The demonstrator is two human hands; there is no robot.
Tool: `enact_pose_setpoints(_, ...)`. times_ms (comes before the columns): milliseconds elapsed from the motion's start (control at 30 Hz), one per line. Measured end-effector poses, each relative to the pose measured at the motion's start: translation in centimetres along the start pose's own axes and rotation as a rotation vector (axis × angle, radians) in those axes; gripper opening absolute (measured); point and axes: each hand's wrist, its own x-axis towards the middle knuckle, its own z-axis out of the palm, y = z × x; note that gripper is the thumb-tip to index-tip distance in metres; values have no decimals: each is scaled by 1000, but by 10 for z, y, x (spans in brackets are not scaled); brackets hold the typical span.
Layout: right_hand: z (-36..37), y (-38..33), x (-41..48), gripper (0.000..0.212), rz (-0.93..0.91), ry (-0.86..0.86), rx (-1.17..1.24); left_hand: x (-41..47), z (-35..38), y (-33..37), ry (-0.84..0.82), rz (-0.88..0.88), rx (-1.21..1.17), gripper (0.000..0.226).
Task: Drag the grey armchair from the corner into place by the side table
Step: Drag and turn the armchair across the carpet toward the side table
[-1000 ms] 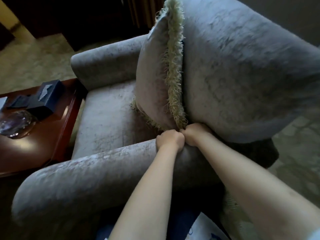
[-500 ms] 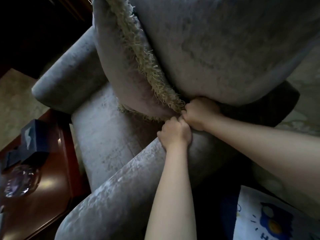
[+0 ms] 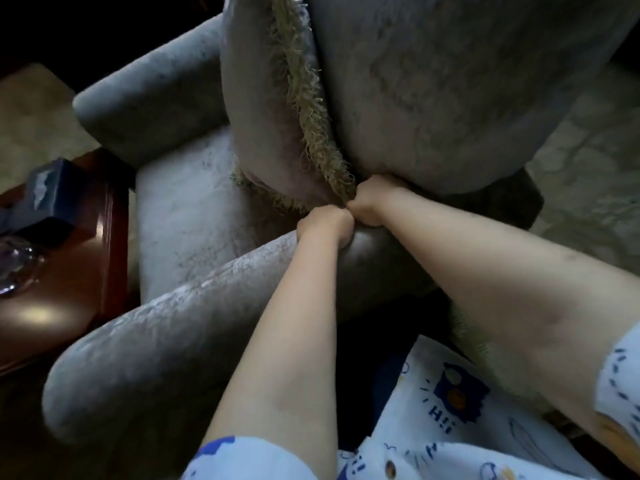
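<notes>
The grey armchair fills the middle of the head view, seen from its near side. My left hand is clenched over the top of the near armrest where it meets the backrest. Right beside it, my right hand grips the same junction, fingers tucked under the backrest edge. A grey cushion with a shaggy yellow fringe stands upright on the seat against the backrest. The dark red wooden side table stands at the left, close to the chair's front.
On the side table sit a dark blue box and a glass ashtray. Pale patterned carpet shows at the right and far left. My printed white shirt fills the bottom edge.
The chair has shifted and turned in view, and the side table now sits closer to its front. Both hands keep their hold at the armrest and backrest junction.
</notes>
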Motion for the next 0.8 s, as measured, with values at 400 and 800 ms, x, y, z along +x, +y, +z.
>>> enact_pose_setpoints(400,27,5,13,50,-34,283,57,19,22,-11,335,31,10,46)
enact_pose_setpoints(800,12,3,-20,47,10,20,96,-17,10,-8,134,10,11,44)
